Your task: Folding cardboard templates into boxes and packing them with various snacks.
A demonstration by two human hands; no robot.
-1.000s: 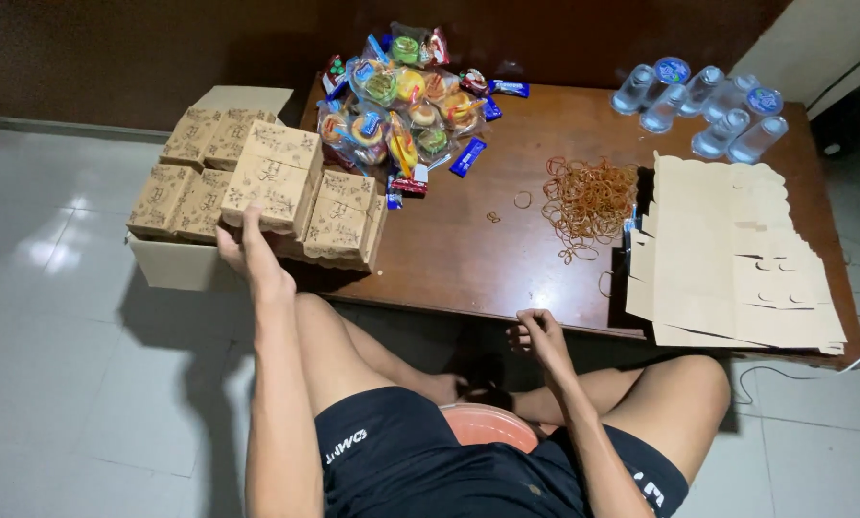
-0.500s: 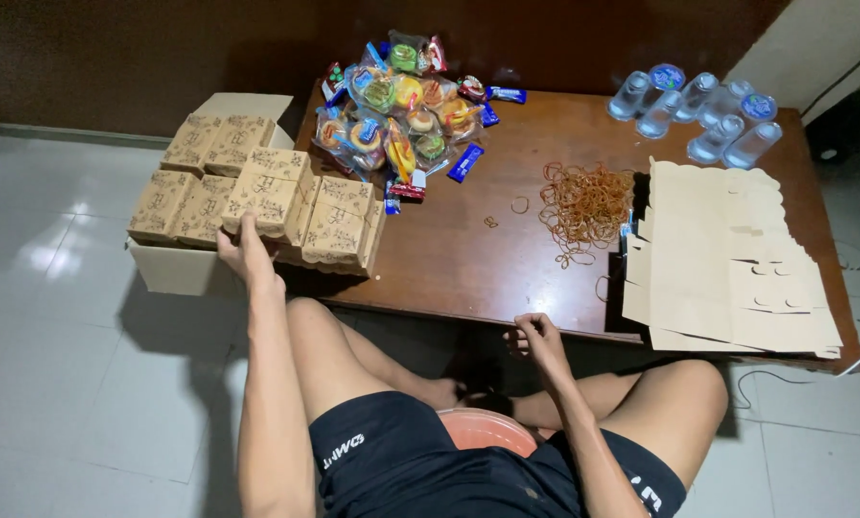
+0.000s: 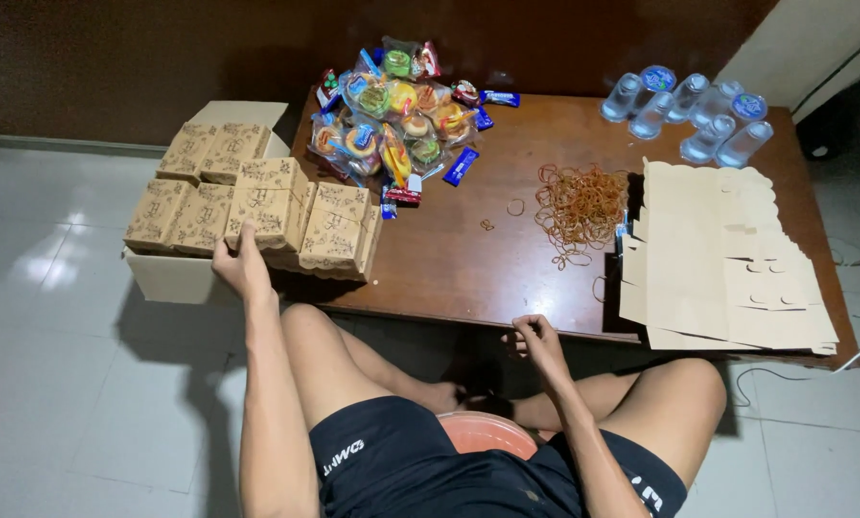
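Observation:
I sit cross-legged at a low brown wooden table (image 3: 507, 259). My left hand (image 3: 241, 266) reaches out to the left and touches a small patterned kraft gift box (image 3: 269, 203) resting on top of a white carton (image 3: 176, 278) that is filled with several like boxes. Another such box (image 3: 339, 227) leans at the table's left edge. My right hand (image 3: 535, 341) hovers at the table's near edge with its fingers curled; whether it holds anything I cannot tell.
A heap of wrapped snacks and sweets (image 3: 396, 120) lies at the table's back. Loose rubber bands (image 3: 579, 206) lie in the middle. Flat unfolded kraft boxes (image 3: 727, 259) are stacked on the right, plastic water cups (image 3: 684, 110) behind them. An orange bowl (image 3: 488, 432) is in my lap.
The gift box under my left hand has settled lower onto the carton's stack. My right hand stays near the table's edge.

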